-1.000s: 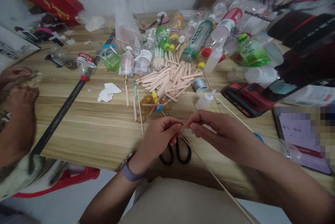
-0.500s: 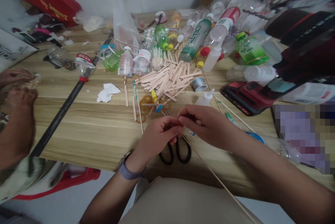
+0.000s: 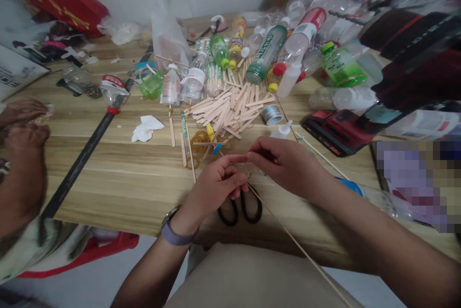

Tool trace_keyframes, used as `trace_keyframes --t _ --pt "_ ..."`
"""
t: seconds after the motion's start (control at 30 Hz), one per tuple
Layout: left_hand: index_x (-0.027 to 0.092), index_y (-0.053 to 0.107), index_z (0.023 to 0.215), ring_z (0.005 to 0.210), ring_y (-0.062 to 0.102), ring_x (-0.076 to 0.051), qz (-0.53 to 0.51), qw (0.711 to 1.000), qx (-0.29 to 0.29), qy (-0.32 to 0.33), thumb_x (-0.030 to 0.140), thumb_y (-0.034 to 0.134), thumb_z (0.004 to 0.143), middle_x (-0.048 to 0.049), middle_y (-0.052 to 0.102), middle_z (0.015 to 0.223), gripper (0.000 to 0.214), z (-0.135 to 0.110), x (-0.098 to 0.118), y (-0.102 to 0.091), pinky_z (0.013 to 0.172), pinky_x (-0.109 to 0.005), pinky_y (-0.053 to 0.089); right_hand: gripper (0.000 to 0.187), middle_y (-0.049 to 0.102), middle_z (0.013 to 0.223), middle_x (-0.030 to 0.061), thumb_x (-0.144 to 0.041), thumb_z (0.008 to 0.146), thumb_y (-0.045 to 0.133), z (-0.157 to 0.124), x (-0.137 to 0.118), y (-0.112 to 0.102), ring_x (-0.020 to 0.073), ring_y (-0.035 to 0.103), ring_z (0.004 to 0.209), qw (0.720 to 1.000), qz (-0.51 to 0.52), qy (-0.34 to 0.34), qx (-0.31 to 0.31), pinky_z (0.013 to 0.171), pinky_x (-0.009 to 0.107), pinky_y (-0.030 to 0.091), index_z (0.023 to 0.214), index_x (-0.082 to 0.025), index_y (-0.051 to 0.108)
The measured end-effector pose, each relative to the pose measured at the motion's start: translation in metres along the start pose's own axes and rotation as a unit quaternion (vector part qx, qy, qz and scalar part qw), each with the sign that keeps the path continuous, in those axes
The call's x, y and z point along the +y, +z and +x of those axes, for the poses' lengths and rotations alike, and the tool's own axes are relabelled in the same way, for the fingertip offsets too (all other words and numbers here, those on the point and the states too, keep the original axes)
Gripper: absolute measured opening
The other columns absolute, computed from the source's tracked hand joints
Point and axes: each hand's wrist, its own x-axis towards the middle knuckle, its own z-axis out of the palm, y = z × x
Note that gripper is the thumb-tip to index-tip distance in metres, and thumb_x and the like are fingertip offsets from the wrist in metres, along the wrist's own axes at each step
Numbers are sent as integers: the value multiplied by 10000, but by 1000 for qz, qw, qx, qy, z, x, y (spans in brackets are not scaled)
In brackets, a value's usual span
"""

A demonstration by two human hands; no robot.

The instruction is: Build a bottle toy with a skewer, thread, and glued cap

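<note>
My left hand (image 3: 214, 185) pinches the upper end of a thin wooden stick (image 3: 293, 237), which slants down to the lower right. Its index finger stretches toward my right hand (image 3: 284, 161), whose thumb and fingertips are pinched together at that fingertip. Whatever the right fingers grip is too small to make out. Scissors with black handles (image 3: 260, 212) lie on the table beneath, their blades mostly hidden by the left hand. Just beyond the right hand stands a small white nozzle bottle (image 3: 283, 130), partly covered.
Flat wooden sticks (image 3: 230, 108) lie piled ahead, near rubber bands (image 3: 200, 142) and a spool (image 3: 272, 115). Plastic bottles (image 3: 268, 53) crowd the back. A power drill (image 3: 334, 130) stands at right. A dark bar (image 3: 84, 159) lies left, near another person's hands (image 3: 27, 130).
My hands have drawn slightly apart, the right one moving up a little, and the left index finger now points more straight toward it. The view has shifted slightly.
</note>
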Motion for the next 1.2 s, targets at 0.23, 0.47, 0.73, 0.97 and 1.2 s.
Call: trace_keyframes --t 0.23,0.47,0.73,0.97,1.2 --pt "161 621 772 432 482 -60 0 999 27 -27 294 693 767 26 650 596 151 1 4 4 421 -192 351 163 621 680 -13 -221 904 547 -3 -1 -2 115 506 606 997 39 -60 -31 551 226 349 777 -188 644" --pt "166 606 768 436 488 -52 -22 999 45 -10 322 700 787 36 648 596 183 2 0 5 413 -172 359 132 643 729 -14 -183 907 528 -10 0 2 124 573 621 998 28 -63 0 578 225 404 998 -191 623" --pt "165 607 740 437 500 -56 -40 997 58 -7 376 733 752 35 638 586 245 4 0 8 424 -176 385 136 625 835 34 -127 935 542 -24 7 8 126 592 654 984 -52 -166 26 595 241 443 885 -172 659" --pt "171 607 717 430 482 -58 -35 997 69 -5 358 718 734 32 637 586 218 4 -1 8 421 -185 378 106 667 786 32 -142 917 620 -28 12 17 206 622 744 976 -138 -159 54 696 343 426 882 -174 715" --pt "161 636 726 439 455 -52 -20 996 90 -4 362 726 721 39 610 581 220 2 -1 8 413 -182 335 96 667 761 19 -137 902 645 -27 10 19 192 606 722 978 -142 -143 50 701 335 397 830 -172 697"
